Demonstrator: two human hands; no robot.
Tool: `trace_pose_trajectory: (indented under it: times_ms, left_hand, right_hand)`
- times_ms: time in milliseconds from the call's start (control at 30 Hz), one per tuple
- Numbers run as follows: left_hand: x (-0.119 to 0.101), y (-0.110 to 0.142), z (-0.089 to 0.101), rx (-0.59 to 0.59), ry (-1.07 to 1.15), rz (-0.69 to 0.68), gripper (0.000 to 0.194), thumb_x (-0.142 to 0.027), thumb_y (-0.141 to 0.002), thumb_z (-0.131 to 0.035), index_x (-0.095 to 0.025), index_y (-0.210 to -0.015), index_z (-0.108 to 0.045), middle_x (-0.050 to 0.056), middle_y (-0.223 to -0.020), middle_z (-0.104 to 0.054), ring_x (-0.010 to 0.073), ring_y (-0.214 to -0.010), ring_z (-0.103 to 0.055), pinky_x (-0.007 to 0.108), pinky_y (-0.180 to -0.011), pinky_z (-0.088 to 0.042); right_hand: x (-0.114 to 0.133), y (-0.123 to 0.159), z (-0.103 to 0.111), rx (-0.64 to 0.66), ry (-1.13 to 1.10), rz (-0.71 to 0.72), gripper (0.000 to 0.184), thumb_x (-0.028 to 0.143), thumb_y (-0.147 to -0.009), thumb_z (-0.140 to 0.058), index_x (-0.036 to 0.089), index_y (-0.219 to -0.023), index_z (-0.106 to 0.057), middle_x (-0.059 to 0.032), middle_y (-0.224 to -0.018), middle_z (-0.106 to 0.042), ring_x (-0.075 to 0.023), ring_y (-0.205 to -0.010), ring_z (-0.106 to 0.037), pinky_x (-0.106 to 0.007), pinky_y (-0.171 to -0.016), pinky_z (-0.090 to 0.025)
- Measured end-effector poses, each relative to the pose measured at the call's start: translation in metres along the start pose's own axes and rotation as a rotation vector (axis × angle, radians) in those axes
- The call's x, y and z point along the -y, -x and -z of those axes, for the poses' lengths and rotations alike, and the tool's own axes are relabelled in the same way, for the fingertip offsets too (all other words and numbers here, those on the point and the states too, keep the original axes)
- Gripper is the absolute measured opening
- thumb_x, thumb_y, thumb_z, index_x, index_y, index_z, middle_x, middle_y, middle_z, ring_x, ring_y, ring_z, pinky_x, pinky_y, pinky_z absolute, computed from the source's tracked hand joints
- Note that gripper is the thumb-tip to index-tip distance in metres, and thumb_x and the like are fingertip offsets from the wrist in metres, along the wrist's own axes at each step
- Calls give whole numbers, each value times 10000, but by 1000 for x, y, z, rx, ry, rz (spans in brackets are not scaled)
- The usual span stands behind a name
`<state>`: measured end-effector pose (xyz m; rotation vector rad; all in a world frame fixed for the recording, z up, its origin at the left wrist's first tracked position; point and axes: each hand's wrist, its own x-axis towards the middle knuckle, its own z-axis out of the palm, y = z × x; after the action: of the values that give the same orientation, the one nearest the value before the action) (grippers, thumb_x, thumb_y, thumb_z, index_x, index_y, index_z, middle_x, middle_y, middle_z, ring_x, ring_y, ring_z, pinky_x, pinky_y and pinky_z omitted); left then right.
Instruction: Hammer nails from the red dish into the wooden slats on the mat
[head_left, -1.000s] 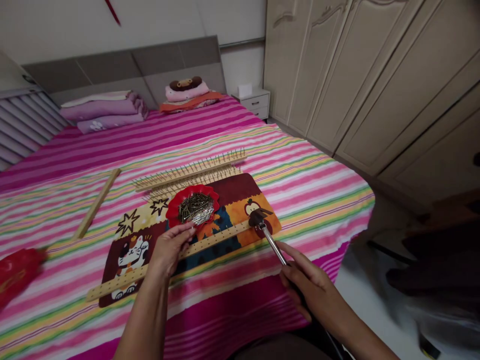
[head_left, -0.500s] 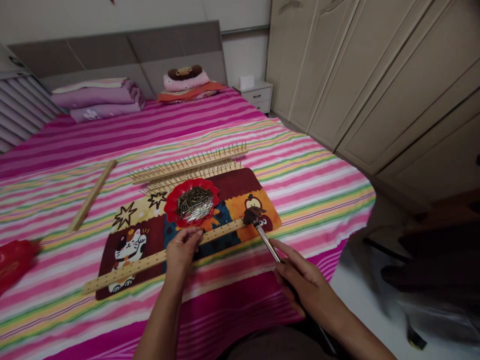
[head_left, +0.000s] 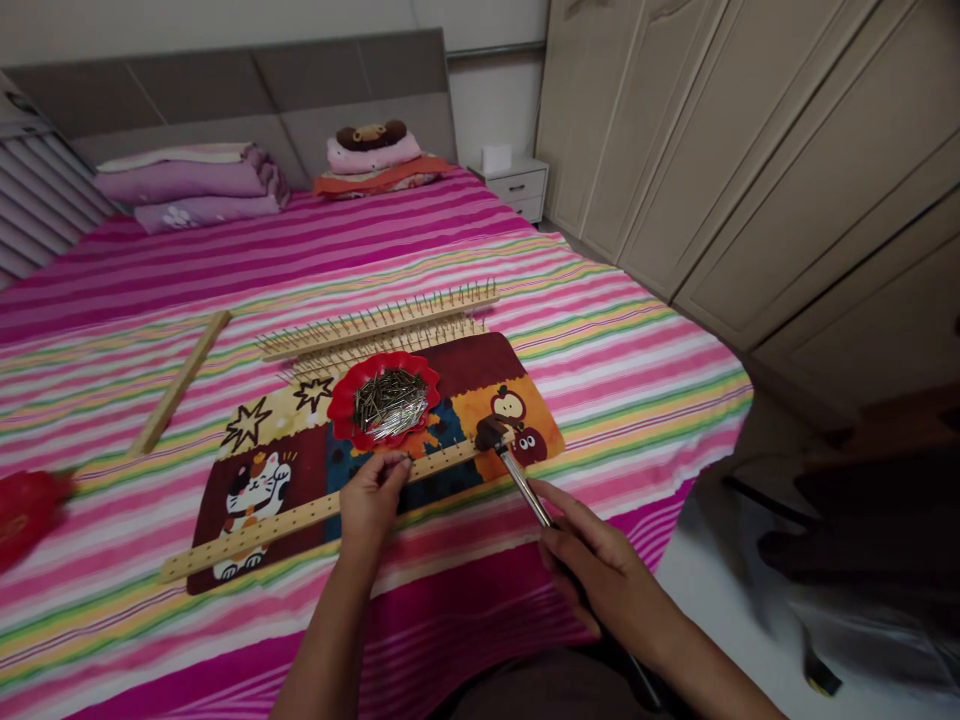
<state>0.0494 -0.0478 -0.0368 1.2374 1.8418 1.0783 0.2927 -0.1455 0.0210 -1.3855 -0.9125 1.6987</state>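
Observation:
A long wooden strip with rows of small holes lies across a patterned mat. Pinched over the strip's middle are the fingers of my left hand, closed on a nail whose dark tip barely shows. My right hand is wrapped round a hammer with a metal shaft; its dark head is over the strip's right part. A few nails stand up from the strip between the hammer head and my left fingers. Just behind sits a red scalloped dish heaped with loose nails.
Wooden strips bristling with nails lie behind the dish. A plain wooden bar and another red dish are at left on the striped bedspread. Folded bedding is at the headboard; a wardrobe stands at right.
The hammer head has shifted slightly left along the strip, with my right hand following. My left hand keeps its pinch at the strip. The whole view has moved a little.

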Motion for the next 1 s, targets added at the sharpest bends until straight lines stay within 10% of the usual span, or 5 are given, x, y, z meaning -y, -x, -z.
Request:
trace_pose_trajectory:
  times_ms: [533,1000]
  left_hand:
    - [1,3,-2,-37,-180,-159,177,-396,-686,-575,-235,-684,-649,-31,-608,-599,143,-614,-540,249,-626,-410]
    - [-15,-16,13,24,-214,-92,261,-355,-695,-575,-221,-894,-678,16,-794,-699,174,-722,-625,283,-709,-472]
  right_hand:
    - [22,-36,-51,295,206,193,448,200,-889,-431,279,-1326,-486,67,-577,-469,-76,-467,-430,-174,-425,-335]
    - [22,-4,-7,-56,-2,128,580,388,-859,-512,262,-1409,-379,68,-599,-475,-60,-391,-355,-177,-346,-279]
